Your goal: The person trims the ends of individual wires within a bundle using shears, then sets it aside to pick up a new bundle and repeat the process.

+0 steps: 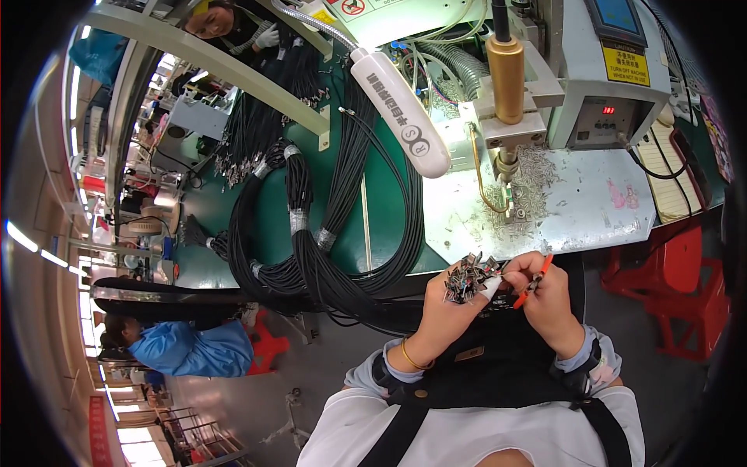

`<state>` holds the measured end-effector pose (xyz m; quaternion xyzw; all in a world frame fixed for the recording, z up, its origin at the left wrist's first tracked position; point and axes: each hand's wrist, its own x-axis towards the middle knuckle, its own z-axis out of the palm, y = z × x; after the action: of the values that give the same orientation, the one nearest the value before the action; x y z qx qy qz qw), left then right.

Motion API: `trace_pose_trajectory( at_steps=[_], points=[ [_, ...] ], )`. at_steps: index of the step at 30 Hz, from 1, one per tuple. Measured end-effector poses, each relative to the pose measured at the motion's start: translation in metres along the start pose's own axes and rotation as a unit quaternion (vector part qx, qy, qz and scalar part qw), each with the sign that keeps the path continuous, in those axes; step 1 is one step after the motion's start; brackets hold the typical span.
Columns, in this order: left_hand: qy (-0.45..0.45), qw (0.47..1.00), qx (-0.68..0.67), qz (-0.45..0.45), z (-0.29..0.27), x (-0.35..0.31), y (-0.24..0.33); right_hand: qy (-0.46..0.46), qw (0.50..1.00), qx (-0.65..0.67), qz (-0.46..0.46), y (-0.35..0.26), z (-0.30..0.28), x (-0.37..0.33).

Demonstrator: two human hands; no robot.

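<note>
My left hand (445,302) is closed around a bundle of metal connector ends (468,280) just off the front edge of the bench. Something white (492,285) shows beside the bundle, under the fingers. Close by on the right, my right hand (551,302) holds small orange-handled pliers (534,282). Its fingertips meet the left hand's at the bundle's right side, and what they pinch there is too small to tell. Ahead of both hands lies a metal work plate (599,191), with many small metal bits scattered below the machine's gold-coloured head (506,82).
Thick coils of black cable (311,257) cover the green bench to the left. A white lamp (401,113) on a bendable neck hangs above them. A control box (611,117) and a notebook (661,175) stand at right. Red stools (677,288) and co-workers are around.
</note>
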<state>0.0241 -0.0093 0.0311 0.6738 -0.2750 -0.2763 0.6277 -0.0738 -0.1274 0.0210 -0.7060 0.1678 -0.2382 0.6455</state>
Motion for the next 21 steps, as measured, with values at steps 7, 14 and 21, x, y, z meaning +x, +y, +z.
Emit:
trace_pose_trajectory(
  at_steps=[7, 14, 21],
  points=[
    [-0.002, 1.0, -0.004, 0.009, 0.0001, 0.0005, 0.0012, 0.008, 0.999, -0.018, -0.031, 0.0029, 0.0003, -0.0004],
    [0.008, 1.0, -0.003, 0.009, -0.0004, -0.0016, 0.001, 0.004, 0.995, -0.07, -0.067, 0.0013, -0.0004, -0.0008],
    [0.001, 1.0, -0.002, 0.006, 0.0009, -0.0018, -0.0004, 0.005, 0.994, 0.083, 0.067, -0.0009, 0.0017, -0.0028]
  ],
)
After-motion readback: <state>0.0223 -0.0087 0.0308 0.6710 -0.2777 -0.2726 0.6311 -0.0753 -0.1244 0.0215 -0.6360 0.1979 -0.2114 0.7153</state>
